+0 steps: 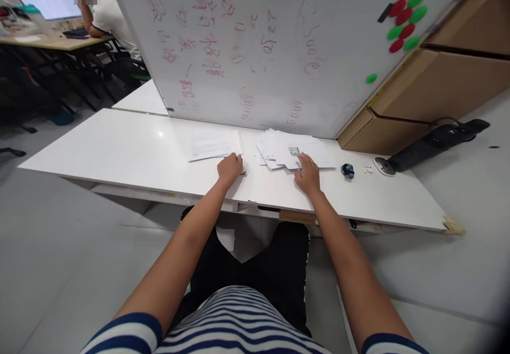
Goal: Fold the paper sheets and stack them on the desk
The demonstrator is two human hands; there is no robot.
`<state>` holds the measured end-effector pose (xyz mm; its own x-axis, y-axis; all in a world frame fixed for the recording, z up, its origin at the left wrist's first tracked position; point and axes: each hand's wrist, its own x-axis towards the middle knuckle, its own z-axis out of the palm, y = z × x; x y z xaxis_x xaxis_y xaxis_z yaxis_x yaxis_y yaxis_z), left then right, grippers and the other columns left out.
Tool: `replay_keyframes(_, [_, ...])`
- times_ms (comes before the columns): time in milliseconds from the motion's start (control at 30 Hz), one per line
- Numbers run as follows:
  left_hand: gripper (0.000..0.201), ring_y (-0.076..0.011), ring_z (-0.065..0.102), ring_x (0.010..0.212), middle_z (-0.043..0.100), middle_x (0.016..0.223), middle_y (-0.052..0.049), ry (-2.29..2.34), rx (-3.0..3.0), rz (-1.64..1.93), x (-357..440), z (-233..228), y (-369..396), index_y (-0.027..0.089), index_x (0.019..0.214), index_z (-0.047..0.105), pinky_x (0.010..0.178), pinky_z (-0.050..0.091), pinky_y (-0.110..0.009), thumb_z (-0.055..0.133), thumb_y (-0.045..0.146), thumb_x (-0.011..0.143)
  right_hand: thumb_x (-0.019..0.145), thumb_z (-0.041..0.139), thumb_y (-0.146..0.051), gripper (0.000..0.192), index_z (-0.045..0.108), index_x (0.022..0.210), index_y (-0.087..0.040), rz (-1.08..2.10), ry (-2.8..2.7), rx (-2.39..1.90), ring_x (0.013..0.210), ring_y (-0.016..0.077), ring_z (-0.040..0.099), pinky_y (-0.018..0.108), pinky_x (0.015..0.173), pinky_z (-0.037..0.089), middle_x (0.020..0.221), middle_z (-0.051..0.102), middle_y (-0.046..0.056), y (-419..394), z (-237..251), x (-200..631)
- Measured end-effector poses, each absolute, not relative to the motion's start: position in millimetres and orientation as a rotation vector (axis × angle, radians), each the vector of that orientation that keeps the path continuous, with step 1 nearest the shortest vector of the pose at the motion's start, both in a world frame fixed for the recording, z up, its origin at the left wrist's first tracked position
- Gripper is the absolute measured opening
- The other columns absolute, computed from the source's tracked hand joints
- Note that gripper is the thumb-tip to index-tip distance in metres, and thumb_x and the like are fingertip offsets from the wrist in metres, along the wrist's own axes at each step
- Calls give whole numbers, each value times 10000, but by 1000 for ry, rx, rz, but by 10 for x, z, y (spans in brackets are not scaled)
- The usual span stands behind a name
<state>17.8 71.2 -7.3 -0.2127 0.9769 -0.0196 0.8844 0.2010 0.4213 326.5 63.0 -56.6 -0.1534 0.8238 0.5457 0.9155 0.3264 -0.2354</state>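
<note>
My left hand [230, 168] rests on the white table [131, 157] with its fingers curled, at the near right corner of a neat stack of printed sheets [213, 144]. Whether it grips anything small underneath is hidden. My right hand [307, 173] lies with fingers spread on the near edge of a loose, fanned pile of white papers [292, 149]; its fingertips press on the top sheet, beside a small printed square.
A whiteboard [279, 45] with red writing and red and green magnets [404, 19] leans behind the papers. A small dark object [347, 170], a round white item [383, 166] and a black device [436, 141] lie right. Another person [105, 14] sits far left.
</note>
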Motion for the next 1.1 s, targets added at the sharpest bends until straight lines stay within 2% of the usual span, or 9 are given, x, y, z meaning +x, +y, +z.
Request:
replay_keyframes(67, [421,-266,658,889,718,973,-108,2199,1747,436,178,-53,735,210,915,627,704,445,-343,284,443,983,844,442,-230,590,424,1427,-145,-169,-2038,-1538,1411,282,355,483,1112,331,1506,425,126,640,-558,3245])
replay_keyframes(133, [464,-277,659,904,715,995,-116,2216,1714,398,167,-15,781,206,887,632,703,445,-351,264,472,985,853,469,-267,597,415,1437,-159,-139,-2049,-1546,1401,281,373,497,1120,313,1497,440,121,646,-575,3241])
replay_keyframes(267, [603,-312,656,918,716,957,-146,2298,1840,371,168,120,864,174,930,649,798,434,-429,159,518,993,886,431,-235,441,567,1303,-190,-100,-2039,-1528,1327,249,481,495,1119,306,1399,560,92,662,-644,3244])
replay_keyframes(367, [562,-309,638,960,714,954,-147,2269,2143,429,315,206,813,158,1027,643,891,395,-469,179,474,1007,901,410,-216,385,632,1215,-198,-95,-2019,-1499,1300,231,513,475,1109,318,1358,597,76,672,-683,3241])
replay_keyframes(500, [447,-284,548,1167,655,1211,-127,1738,2695,498,802,102,574,198,1217,595,954,389,-429,288,440,1001,911,470,-284,352,642,1209,-210,-95,-2001,-1489,1294,237,521,470,1110,317,1354,599,76,671,-691,3235])
replay_keyframes(600, [514,-289,345,1393,482,1465,-97,1484,2840,504,1194,-145,398,217,1393,474,1069,331,-434,337,492,980,913,511,-368,365,643,1216,-214,-90,-2017,-1483,1301,246,514,468,1114,314,1362,591,80,658,-665,3235])
replay_keyframes(667, [565,-298,284,1433,405,1526,-93,1503,2783,480,1354,-302,338,204,1449,410,1106,301,-451,335,504,976,915,517,-402,380,645,1217,-210,-78,-2035,-1491,1307,246,507,464,1120,309,1367,587,84,651,-641,3237])
replay_keyframes(767, [578,-299,278,1439,387,1539,-95,1555,2677,463,1415,-422,326,192,1465,389,1119,300,-460,314,498,980,927,501,-409,391,632,1239,-214,-52,-2073,-1506,1328,243,486,469,1128,298,1391,565,82,648,-616,3236])
replay_keyframes(1100, [469,-299,278,1437,385,1541,-77,1556,2636,476,1353,-395,308,216,1373,509,1106,330,-455,352,415,979,913,523,-443,448,585,1297,-221,-28,-2096,-1504,1357,270,449,503,1134,284,1434,520,93,648,-606,3231])
